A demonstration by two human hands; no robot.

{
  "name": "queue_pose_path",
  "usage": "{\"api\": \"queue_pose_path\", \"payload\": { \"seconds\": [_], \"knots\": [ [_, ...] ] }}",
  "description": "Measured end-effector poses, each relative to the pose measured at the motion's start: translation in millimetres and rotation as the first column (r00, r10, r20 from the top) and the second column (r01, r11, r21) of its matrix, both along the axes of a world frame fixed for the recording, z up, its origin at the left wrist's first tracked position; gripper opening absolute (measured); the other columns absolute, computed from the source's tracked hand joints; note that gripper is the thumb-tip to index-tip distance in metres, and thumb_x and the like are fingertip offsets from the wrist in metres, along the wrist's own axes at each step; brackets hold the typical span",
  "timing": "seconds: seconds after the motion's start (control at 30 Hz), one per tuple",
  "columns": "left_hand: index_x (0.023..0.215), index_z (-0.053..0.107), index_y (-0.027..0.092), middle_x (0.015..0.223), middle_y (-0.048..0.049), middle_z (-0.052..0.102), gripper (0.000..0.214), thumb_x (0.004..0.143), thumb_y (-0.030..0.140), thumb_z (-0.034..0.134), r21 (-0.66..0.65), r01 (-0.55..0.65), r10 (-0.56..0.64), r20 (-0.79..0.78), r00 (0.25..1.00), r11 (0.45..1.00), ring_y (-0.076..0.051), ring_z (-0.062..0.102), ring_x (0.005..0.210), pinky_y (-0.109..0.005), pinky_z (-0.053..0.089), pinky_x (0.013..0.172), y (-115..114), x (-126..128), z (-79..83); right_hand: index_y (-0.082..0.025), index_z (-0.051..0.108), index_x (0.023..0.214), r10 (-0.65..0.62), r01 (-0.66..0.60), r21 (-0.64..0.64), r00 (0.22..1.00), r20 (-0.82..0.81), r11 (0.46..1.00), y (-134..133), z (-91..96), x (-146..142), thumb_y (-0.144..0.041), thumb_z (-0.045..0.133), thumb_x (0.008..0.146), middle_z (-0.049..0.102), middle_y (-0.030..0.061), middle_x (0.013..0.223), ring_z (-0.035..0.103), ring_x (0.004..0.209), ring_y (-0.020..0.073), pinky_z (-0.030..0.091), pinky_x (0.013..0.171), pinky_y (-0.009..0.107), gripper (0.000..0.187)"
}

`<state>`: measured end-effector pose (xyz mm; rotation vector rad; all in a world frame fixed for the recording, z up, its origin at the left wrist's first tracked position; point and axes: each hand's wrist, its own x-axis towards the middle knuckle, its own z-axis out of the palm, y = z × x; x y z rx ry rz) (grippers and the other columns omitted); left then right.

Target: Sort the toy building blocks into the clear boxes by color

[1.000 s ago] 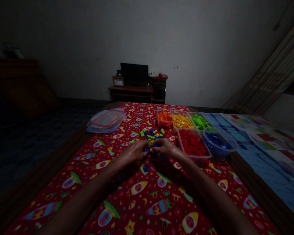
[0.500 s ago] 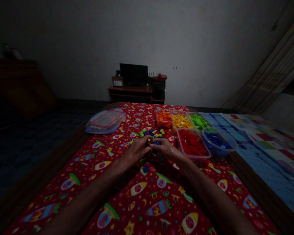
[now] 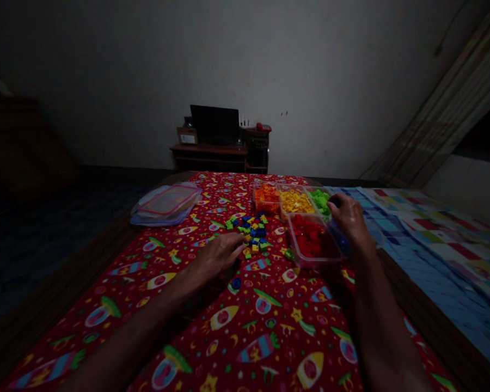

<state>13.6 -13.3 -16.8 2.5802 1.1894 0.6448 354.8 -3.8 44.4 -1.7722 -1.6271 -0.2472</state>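
My right hand (image 3: 350, 219) hovers over the blue bowl (image 3: 344, 246) at the right, fingers curled around a small blue brick (image 3: 334, 202) at their tips. The hand hides most of the bowl. My left hand (image 3: 219, 256) rests on the red patterned cloth (image 3: 269, 326) with fingers loosely stretched toward a pile of mixed loose bricks (image 3: 251, 231), just short of it, holding nothing. A single blue round piece (image 3: 236, 283) lies on the cloth in front of the left hand.
Clear tubs hold sorted bricks: orange (image 3: 265, 197), yellow (image 3: 294, 201), green (image 3: 320, 199) and red (image 3: 310, 237). A stack of tub lids (image 3: 165, 204) lies at the far left. A checked cloth (image 3: 433, 245) covers the right side. A desk with a monitor (image 3: 216, 126) stands by the wall.
Both hands were pinched together at the brick pile. My right hand has since swung right to the blue bowl with a blue brick; my left hand stayed near the pile and relaxed.
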Motion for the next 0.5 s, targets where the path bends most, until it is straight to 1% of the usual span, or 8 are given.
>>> {"api": "queue_pose_path", "payload": {
  "seconds": [0.07, 0.13, 0.17, 0.23, 0.3, 0.37, 0.43, 0.5],
  "knots": [
    [0.099, 0.063, 0.018, 0.098, -0.0068, 0.067, 0.026, 0.091, 0.029, 0.041, 0.003, 0.044, -0.044, -0.034, 0.998, 0.999, -0.019, 0.062, 0.09, -0.029, 0.048, 0.081, -8, 5, 1.0, -0.017, 0.065, 0.092, -0.131, 0.132, -0.019, 0.99, 0.054, 0.991, -3, -5.6, 22, -0.028, 0.044, 0.081, 0.066, 0.0123, 0.087, 0.058, 0.084, 0.0241, 0.042, 0.081, 0.037, 0.026],
    [0.102, 0.061, 0.018, 0.103, -0.008, 0.065, 0.026, 0.092, 0.029, 0.039, 0.008, 0.118, -0.117, -0.062, 0.991, 0.993, -0.019, 0.06, 0.096, -0.03, 0.047, 0.086, -18, 13, 1.1, -0.016, 0.065, 0.096, -0.21, 0.215, -0.053, 0.975, 0.075, 0.975, -4, -10.8, 35, -0.031, 0.045, 0.082, 0.066, 0.0137, 0.091, 0.058, 0.09, 0.0255, 0.042, 0.084, 0.039, 0.029],
    [0.105, 0.06, 0.018, 0.107, -0.0086, 0.063, 0.026, 0.092, 0.029, 0.039, 0.014, 0.175, -0.173, -0.068, 0.982, 0.985, -0.019, 0.058, 0.101, -0.03, 0.046, 0.09, -24, 19, 0.5, -0.014, 0.064, 0.099, -0.231, 0.236, -0.067, 0.97, 0.076, 0.97, -4, -12.1, 38, -0.032, 0.046, 0.082, 0.066, 0.0146, 0.093, 0.058, 0.092, 0.0258, 0.042, 0.086, 0.039, 0.031],
    [0.113, 0.056, 0.02, 0.121, -0.0093, 0.058, 0.027, 0.092, 0.03, 0.041, 0.039, 0.318, -0.314, -0.085, 0.946, 0.947, -0.019, 0.052, 0.114, -0.032, 0.04, 0.099, -36, 31, -2.5, -0.011, 0.064, 0.104, -0.237, 0.242, -0.076, 0.969, 0.064, 0.967, -2, -10.9, 38, -0.033, 0.046, 0.083, 0.066, 0.0166, 0.096, 0.058, 0.094, 0.0256, 0.041, 0.088, 0.039, 0.036],
    [0.122, 0.052, 0.023, 0.136, -0.0081, 0.049, 0.034, 0.09, 0.033, 0.046, 0.079, 0.45, -0.438, -0.134, 0.889, 0.89, -0.021, 0.041, 0.127, -0.037, 0.031, 0.108, -49, 44, -7.5, -0.01, 0.064, 0.106, -0.205, 0.208, -0.056, 0.978, 0.041, 0.977, 0, -5.6, 29, -0.033, 0.044, 0.085, 0.066, 0.0176, 0.097, 0.06, 0.092, 0.0247, 0.042, 0.087, 0.039, 0.037],
    [0.126, 0.049, 0.025, 0.143, -0.0057, 0.042, 0.039, 0.089, 0.037, 0.048, 0.097, 0.523, -0.499, -0.198, 0.844, 0.847, -0.023, 0.031, 0.134, -0.041, 0.023, 0.113, -60, 54, -14.2, -0.011, 0.065, 0.102, -0.142, 0.142, -0.027, 0.99, 0.021, 0.989, 2, 1.3, 14, -0.03, 0.042, 0.086, 0.067, 0.0166, 0.097, 0.062, 0.089, 0.0237, 0.043, 0.085, 0.037, 0.035],
    [0.129, 0.048, 0.027, 0.143, -0.0041, 0.042, 0.041, 0.09, 0.039, 0.045, 0.111, 0.555, -0.519, -0.244, 0.819, 0.824, -0.022, 0.027, 0.137, -0.043, 0.019, 0.114, -66, 59, -21.5, -0.013, 0.067, 0.097, -0.054, 0.054, -0.007, 0.999, 0.006, 0.999, 3, 6.9, -6, -0.028, 0.04, 0.086, 0.068, 0.0148, 0.095, 0.063, 0.087, 0.0228, 0.044, 0.081, 0.035, 0.032],
    [0.131, 0.047, 0.028, 0.142, -0.0029, 0.044, 0.041, 0.092, 0.039, 0.042, 0.131, 0.546, -0.5, -0.27, 0.823, 0.828, -0.022, 0.027, 0.137, -0.044, 0.017, 0.114, -66, 60, -28.5, -0.014, 0.067, 0.094, 0.06, -0.06, -0.012, 0.998, -0.001, 0.998, 2, 9.4, -29, -0.026, 0.04, 0.086, 0.069, 0.0132, 0.092, 0.063, 0.082, 0.0215, 0.045, 0.077, 0.033, 0.03]
  ]
}}
